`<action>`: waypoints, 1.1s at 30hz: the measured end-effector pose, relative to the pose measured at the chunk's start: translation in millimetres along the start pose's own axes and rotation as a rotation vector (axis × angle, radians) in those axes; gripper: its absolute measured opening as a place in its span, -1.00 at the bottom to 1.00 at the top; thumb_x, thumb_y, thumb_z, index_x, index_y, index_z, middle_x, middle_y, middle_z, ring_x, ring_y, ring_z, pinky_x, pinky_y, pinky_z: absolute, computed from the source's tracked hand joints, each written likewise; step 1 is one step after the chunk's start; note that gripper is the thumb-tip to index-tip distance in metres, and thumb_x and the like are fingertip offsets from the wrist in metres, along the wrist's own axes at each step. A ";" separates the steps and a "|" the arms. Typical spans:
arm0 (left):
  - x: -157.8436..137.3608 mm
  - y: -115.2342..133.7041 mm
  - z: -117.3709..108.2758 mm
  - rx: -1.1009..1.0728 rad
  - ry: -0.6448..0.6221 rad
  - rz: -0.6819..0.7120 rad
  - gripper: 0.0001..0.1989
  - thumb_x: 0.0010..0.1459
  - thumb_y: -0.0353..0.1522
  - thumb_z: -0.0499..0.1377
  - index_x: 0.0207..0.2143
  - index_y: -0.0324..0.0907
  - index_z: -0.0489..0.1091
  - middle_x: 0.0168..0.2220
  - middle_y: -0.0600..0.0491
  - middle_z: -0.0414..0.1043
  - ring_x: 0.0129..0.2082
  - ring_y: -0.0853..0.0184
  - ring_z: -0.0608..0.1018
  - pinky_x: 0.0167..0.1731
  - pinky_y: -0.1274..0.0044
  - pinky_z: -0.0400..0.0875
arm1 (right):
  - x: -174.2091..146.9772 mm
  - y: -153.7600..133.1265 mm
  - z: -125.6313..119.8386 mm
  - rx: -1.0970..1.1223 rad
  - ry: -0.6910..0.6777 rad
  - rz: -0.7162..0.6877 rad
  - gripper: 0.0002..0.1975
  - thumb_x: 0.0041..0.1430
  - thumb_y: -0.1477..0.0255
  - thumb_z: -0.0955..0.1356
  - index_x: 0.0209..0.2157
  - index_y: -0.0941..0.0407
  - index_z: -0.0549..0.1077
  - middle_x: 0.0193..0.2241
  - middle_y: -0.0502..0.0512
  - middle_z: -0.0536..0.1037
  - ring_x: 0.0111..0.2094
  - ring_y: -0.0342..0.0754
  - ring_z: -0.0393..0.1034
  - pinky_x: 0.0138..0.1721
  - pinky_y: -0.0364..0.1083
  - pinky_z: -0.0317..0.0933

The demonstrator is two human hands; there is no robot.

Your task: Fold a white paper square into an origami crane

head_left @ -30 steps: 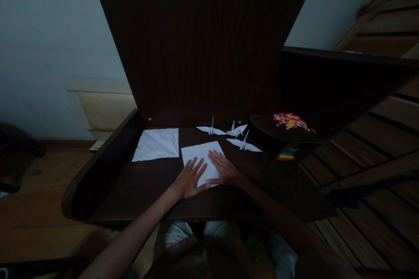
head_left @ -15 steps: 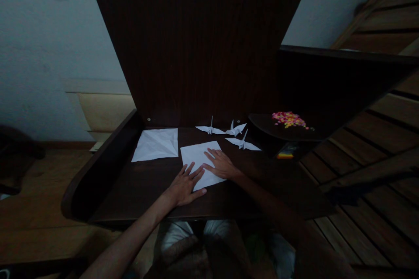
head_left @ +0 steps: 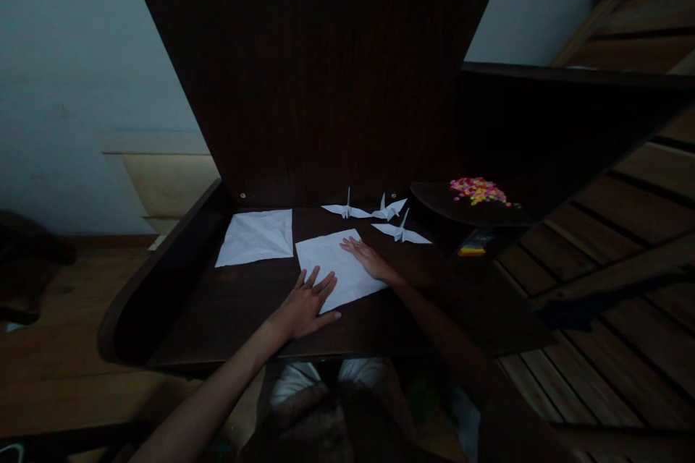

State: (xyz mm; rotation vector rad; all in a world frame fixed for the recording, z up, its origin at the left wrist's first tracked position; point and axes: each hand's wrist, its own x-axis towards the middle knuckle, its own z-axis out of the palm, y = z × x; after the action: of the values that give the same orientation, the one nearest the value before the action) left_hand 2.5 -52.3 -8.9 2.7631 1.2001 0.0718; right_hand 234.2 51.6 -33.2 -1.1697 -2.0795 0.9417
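A white sheet of paper (head_left: 339, 264) lies flat on the dark wooden desk (head_left: 228, 318) in front of me. My left hand (head_left: 307, 307) rests on its near left edge, fingers spread. On the sheet's right side lies my right hand (head_left: 366, 257), its fingers stretched out toward the far corner. Neither hand grips anything. To the left is a second white sheet (head_left: 258, 237) with crease lines across it. Behind the middle sheet stand three folded paper cranes: one on the left (head_left: 347, 211), one in the middle (head_left: 388, 211) and one nearer on the right (head_left: 402, 233).
A low corner shelf (head_left: 434, 204) on the right carries a heap of small pink, red and yellow pieces (head_left: 478, 191). Under it sits a small item with a yellow and orange band (head_left: 471, 251). A raised side panel (head_left: 157, 268) bounds the desk on the left.
My right hand has slid slightly right and away from my left hand, uncovering more of the middle sheet. My left hand stays at the near left edge. The view has shifted slightly.
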 end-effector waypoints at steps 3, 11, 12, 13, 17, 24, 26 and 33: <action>2.9 8.4 -3.0 0.055 0.014 -0.006 -0.43 0.32 -0.11 -0.09 0.24 -0.25 0.14 0.28 -0.16 0.13 0.28 -0.06 0.14 0.19 0.11 0.07 | -0.9 6.7 -9.8 0.338 0.117 0.022 -0.30 0.18 -0.15 0.11 -0.13 0.07 0.57 0.08 0.15 0.46 0.22 0.10 0.17 0.29 0.12 -0.15; 4.0 30.0 -13.5 0.105 0.000 0.028 -0.67 0.24 -0.52 0.00 0.04 -0.29 0.30 0.06 -0.22 0.40 0.06 0.11 0.46 -0.10 0.40 0.42 | -7.3 27.1 -30.0 0.793 0.415 0.116 -0.39 0.07 -0.15 0.25 -0.37 0.10 0.60 -0.16 0.22 0.60 0.02 0.16 0.40 0.15 0.17 0.14; 2.5 29.4 -18.5 0.059 0.005 0.015 -0.68 0.24 -0.51 0.00 0.04 -0.26 0.30 0.02 -0.20 0.44 -0.01 0.14 0.51 -0.17 0.43 0.44 | -7.7 30.1 -31.0 0.811 0.453 0.112 -0.40 0.08 -0.15 0.23 -0.37 0.09 0.59 -0.13 0.21 0.59 0.04 0.15 0.39 0.15 0.16 0.15; 0.4 27.5 -24.8 -0.006 0.022 -0.013 -0.70 0.27 -0.48 -0.01 0.02 -0.24 0.31 -0.08 -0.17 0.49 -0.14 0.17 0.57 -0.24 0.46 0.45 | -8.1 32.9 -31.5 0.828 0.488 0.111 -0.41 0.10 -0.14 0.22 -0.36 0.08 0.58 -0.11 0.20 0.58 0.05 0.14 0.38 0.14 0.15 0.16; -14.3 4.6 -60.2 -0.385 0.279 -0.203 -0.67 0.36 -0.28 -0.13 -0.21 -0.18 0.40 -0.39 0.01 0.51 -0.41 0.32 0.57 -0.37 0.57 0.37 | -8.4 40.0 -28.0 0.867 0.564 0.116 -0.47 0.10 -0.09 0.25 -0.34 0.08 0.56 -0.13 0.19 0.59 0.03 0.16 0.40 0.11 0.17 0.20; -40.1 -95.0 -92.8 -0.801 0.875 -0.686 -0.64 0.09 -0.11 0.09 -0.39 -0.26 0.40 -0.56 0.12 0.31 -0.54 0.40 0.37 -0.56 0.62 0.32 | -7.2 40.5 -20.7 0.832 0.587 0.101 -0.53 0.05 -0.05 0.33 -0.36 0.08 0.57 -0.18 0.17 0.61 0.00 0.15 0.42 0.12 0.16 0.18; -42.8 -124.3 -85.9 -0.930 0.943 -0.861 -0.66 -0.02 -0.12 0.14 -0.43 -0.25 0.39 -0.58 0.14 0.29 -0.57 0.41 0.36 -0.58 0.61 0.37 | -7.4 40.1 -20.2 0.811 0.576 0.099 -0.53 0.06 -0.05 0.33 -0.36 0.09 0.57 -0.18 0.18 0.61 -0.02 0.16 0.43 0.10 0.18 0.20; -46.8 -170.8 -55.4 -0.880 0.864 -1.104 -0.77 -0.01 -0.26 0.02 -0.53 -0.23 0.32 -0.72 0.17 0.18 -0.73 0.40 0.32 -0.67 0.52 0.40 | -7.5 41.1 -17.2 0.705 0.542 0.117 -0.53 0.00 -0.03 0.38 -0.38 0.11 0.57 -0.21 0.21 0.60 -0.05 0.21 0.43 0.05 0.23 0.25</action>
State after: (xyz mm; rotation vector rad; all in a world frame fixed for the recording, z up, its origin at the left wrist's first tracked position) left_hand -158.4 34.3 23.1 1.0560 1.9870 1.3315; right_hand 270.2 65.3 -56.8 -1.0094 -1.1207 1.1258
